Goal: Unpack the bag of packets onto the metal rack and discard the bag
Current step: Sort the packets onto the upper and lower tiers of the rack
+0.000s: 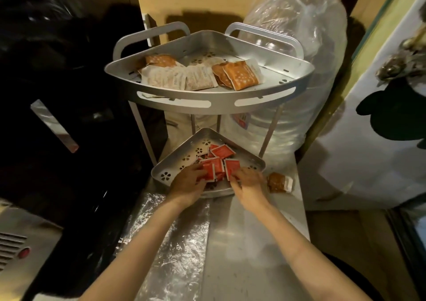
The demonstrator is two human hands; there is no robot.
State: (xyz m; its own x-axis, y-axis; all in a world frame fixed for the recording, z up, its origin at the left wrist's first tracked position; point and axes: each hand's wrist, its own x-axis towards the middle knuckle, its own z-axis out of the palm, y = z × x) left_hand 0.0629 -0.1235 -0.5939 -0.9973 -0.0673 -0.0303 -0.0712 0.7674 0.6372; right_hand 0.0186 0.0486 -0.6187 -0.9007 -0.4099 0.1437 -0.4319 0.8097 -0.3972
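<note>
Left hand (187,182) and right hand (247,181) both in lower tray (175,162) of metal rack (207,104), fingers curled on red packets (217,162) heaped there. Upper tray (272,70) carries orange and white packets (198,74). One brown packet (279,182) lies on desk (242,243) just right of lower tray. Clear plastic bag (175,243) flat on desk under left forearm. Big plastic-wrapped bundle (297,58) stands behind rack, right side.

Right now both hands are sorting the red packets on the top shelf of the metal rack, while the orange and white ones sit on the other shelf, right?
Not quite. The head view shows both hands, left hand and right hand, on the red packets in the bottom shelf. The orange and white packets lie on the top shelf.
</note>
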